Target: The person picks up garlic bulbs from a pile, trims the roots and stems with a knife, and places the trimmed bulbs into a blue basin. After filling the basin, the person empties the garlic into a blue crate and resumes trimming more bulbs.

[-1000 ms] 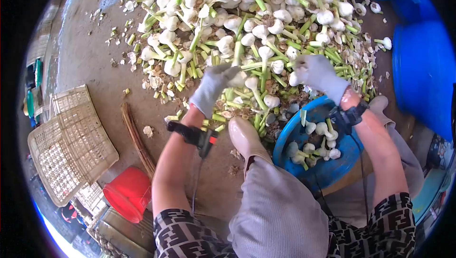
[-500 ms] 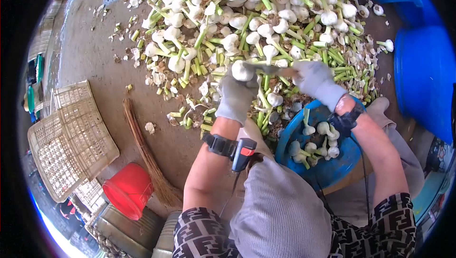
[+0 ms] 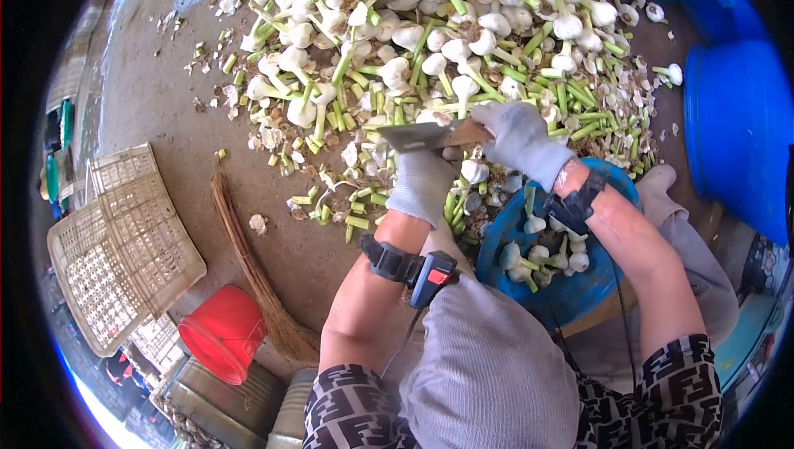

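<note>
My right hand (image 3: 521, 139), in a grey glove, grips the wooden handle of a knife (image 3: 409, 135). Its broad blade points left and lies across the top of my left hand (image 3: 422, 184). That hand, gloved too, is closed around a garlic bulb, which the blade and fingers mostly hide. Ahead spreads a heap of garlic (image 3: 397, 73) with green stems, cut stem pieces and loose skins. Below my right wrist stands a blue basin (image 3: 488, 255) holding several garlic bulbs (image 3: 521, 263) with short stems.
On the left are a woven plastic basket (image 3: 124, 242), a red bucket (image 3: 222, 333) and a straw broom (image 3: 260, 275) on the concrete floor (image 3: 174, 118). A large blue barrel (image 3: 736, 135) stands on the right. Metal containers (image 3: 219, 395) sit at the lower left.
The knife has swung left, its blade now over my left hand and covering the bulb seen there before. My right hand moved left with it; my left hand sits slightly lower.
</note>
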`<state>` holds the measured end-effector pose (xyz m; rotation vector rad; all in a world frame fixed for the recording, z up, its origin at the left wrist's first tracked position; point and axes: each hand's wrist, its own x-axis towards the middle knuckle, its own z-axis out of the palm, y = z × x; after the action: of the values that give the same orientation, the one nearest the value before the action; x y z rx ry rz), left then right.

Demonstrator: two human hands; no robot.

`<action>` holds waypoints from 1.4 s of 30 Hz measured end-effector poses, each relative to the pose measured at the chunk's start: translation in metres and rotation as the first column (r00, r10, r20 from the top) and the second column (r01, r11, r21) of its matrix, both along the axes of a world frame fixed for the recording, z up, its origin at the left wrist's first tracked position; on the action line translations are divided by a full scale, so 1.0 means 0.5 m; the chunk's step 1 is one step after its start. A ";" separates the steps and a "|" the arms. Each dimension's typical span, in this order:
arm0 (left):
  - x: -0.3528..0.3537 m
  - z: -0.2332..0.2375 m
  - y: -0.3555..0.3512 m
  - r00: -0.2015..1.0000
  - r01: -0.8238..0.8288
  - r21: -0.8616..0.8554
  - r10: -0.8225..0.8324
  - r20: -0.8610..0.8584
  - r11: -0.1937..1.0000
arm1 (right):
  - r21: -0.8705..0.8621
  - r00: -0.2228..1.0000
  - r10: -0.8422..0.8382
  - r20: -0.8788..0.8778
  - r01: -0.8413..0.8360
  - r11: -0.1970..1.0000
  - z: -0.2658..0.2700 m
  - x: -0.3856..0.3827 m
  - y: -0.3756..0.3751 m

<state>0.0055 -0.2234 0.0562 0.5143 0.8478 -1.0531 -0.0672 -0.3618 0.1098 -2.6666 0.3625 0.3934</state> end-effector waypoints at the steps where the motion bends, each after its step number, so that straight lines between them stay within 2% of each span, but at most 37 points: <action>1: -0.005 0.025 -0.009 0.997 0.010 0.030 -0.012 0.072 0.999 | 0.011 1.000 -0.012 0.008 0.012 1.000 0.000 -0.005 -0.003; 4: 0.007 0.011 0.000 0.993 0.098 -0.011 -0.097 0.065 0.995 | 0.013 0.999 -0.044 -0.009 0.044 0.999 0.003 -0.013 -0.026; 5: 0.013 0.038 0.015 0.821 0.332 0.024 -0.301 0.486 0.943 | -0.059 0.962 -0.185 -0.202 0.176 0.983 0.002 -0.011 -0.044; 6: 0.018 0.065 0.031 0.328 0.426 0.313 -0.467 0.821 0.849 | -0.193 0.883 -0.281 -0.376 0.222 0.956 -0.011 -0.022 -0.090; 7: 0.024 0.093 0.046 -0.077 0.262 0.488 -0.486 0.871 0.833 | -0.202 0.874 -0.375 -0.310 0.325 0.924 -0.006 -0.049 -0.112; 8: 0.025 0.121 0.048 0.171 0.526 0.278 -0.420 0.891 0.804 | -0.204 0.860 -0.449 -0.244 0.407 0.890 -0.003 -0.070 -0.136; 9: 0.027 0.149 0.049 0.413 0.683 0.057 -0.450 0.791 0.728 | -0.210 0.860 -0.452 -0.237 0.409 0.888 -0.031 -0.094 -0.166; 10: 0.000 0.142 0.033 0.214 0.777 0.046 -0.331 0.919 0.628 | -0.195 0.854 -0.482 -0.198 0.447 0.873 -0.020 -0.105 -0.165; 12: -0.013 0.148 0.026 -0.143 0.919 0.302 -0.499 0.855 0.254 | -0.163 0.819 -0.536 -0.204 0.512 0.844 -0.014 -0.108 -0.164; 13: -0.009 0.117 0.017 -0.411 0.764 0.571 -0.456 0.789 0.300 | -0.115 0.824 -0.535 -0.188 0.523 0.845 -0.007 -0.109 -0.162; 14: -0.001 0.066 0.011 -0.786 0.360 0.879 -0.406 0.466 0.312 | -0.067 0.824 -0.539 -0.177 0.536 0.842 0.001 -0.110 -0.154; 15: 0.011 0.042 -0.011 -0.947 -0.061 0.987 -0.322 -0.010 0.147 | -0.018 0.822 -0.543 -0.172 0.548 0.836 0.005 -0.115 -0.144; 16: 0.027 -0.002 0.003 -0.955 -0.209 0.951 -0.255 -0.149 0.228 | -0.039 0.828 -0.527 -0.194 0.530 0.847 0.004 -0.117 -0.137; 18: 0.053 -0.068 0.025 -0.978 -0.112 0.929 -0.202 -0.042 0.352 | -0.086 0.847 -0.479 -0.232 0.473 0.877 -0.002 -0.114 -0.136; 19: 0.058 -0.062 0.021 -0.969 -0.138 0.945 -0.239 -0.066 0.298 | -0.098 0.870 -0.456 -0.185 0.446 0.890 -0.005 -0.115 -0.135; 21: 0.068 -0.045 0.020 -0.947 -0.185 0.967 -0.297 -0.126 0.177 | -0.107 0.862 -0.456 -0.220 0.443 0.890 0.001 -0.123 -0.137; 22: 0.077 -0.031 0.026 -0.819 -0.002 0.979 -0.563 0.114 0.202 | -0.107 0.860 -0.457 -0.228 0.444 0.889 0.006 -0.117 -0.136; 23: 0.082 -0.014 0.037 -0.568 0.163 0.947 -0.758 0.321 0.278 | -0.080 0.879 -0.427 -0.213 0.419 0.904 0.001 -0.110 -0.134; 24: 0.086 -0.005 0.048 -0.230 0.288 0.874 -0.857 0.461 0.392 | -0.051 0.897 -0.394 -0.201 0.392 0.918 -0.005 -0.103 -0.127; 25: 0.089 -0.017 0.054 0.009 0.399 0.691 -0.756 0.655 0.603 | -0.023 0.915 -0.359 -0.183 0.361 0.932 -0.008 -0.091 -0.120; 28: 0.083 0.022 0.050 0.271 0.505 0.587 -0.761 0.589 0.633 | 0.079 0.961 -0.217 -0.170 0.233 0.969 0.024 -0.016 -0.054; 29: 0.078 0.010 0.050 0.291 0.483 0.534 -0.702 0.650 0.694 | 0.108 0.974 -0.183 -0.131 0.198 0.974 0.030 -0.003 -0.039; 31: 0.078 0.011 0.061 0.308 0.514 0.443 -0.640 0.704 0.734 | 0.161 0.992 -0.121 -0.048 0.127 0.979 0.037 0.017 -0.022; 33: 0.075 0.032 0.073 0.322 0.548 0.346 -0.573 0.753 0.762 | 0.039 0.920 -0.148 -0.362 0.174 0.984 -0.002 -0.001 -0.073; 34: 0.071 0.035 0.076 0.435 0.493 0.270 -0.503 0.746 0.827 | -0.029 0.849 -0.167 -0.501 0.176 0.984 -0.024 -0.017 -0.106; 36: 0.060 0.033 0.075 0.636 0.347 0.129 -0.335 0.695 0.929 | -0.168 0.853 -0.260 -0.453 0.205 0.964 -0.057 -0.069 -0.161; 37: 0.058 0.033 0.073 0.667 0.300 0.074 -0.264 0.696 0.951 | -0.154 0.854 -0.329 -0.403 0.291 0.944 -0.054 -0.069 -0.158; 38: 0.050 0.015 0.063 0.761 0.247 0.125 -0.272 0.589 0.961 | -0.137 0.841 -0.408 -0.356 0.385 0.913 -0.038 -0.078 -0.150; 39: 0.056 -0.024 0.068 0.851 0.314 -0.191 -0.186 0.491 0.930 | -0.117 0.820 -0.489 -0.299 0.476 0.871 -0.020 -0.082 -0.146; 40: 0.064 -0.054 0.071 0.923 0.313 -0.496 -0.136 0.361 0.810 | -0.132 0.850 -0.435 -0.296 0.414 0.900 -0.007 -0.074 -0.131; 41: 0.054 -0.015 0.054 0.969 0.187 -0.284 -0.129 0.209 0.941 | -0.147 0.876 -0.378 -0.299 0.349 0.926 0.006 -0.058 -0.101; 42: 0.046 -0.016 0.049 0.985 0.127 -0.239 -0.094 0.145 0.963 | -0.161 0.897 -0.318 -0.307 0.280 0.946 0.013 -0.046 -0.072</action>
<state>0.0284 -0.1990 0.0483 0.4179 0.5655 -1.1955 -0.0904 -0.3979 0.1164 -2.5871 0.9110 0.7407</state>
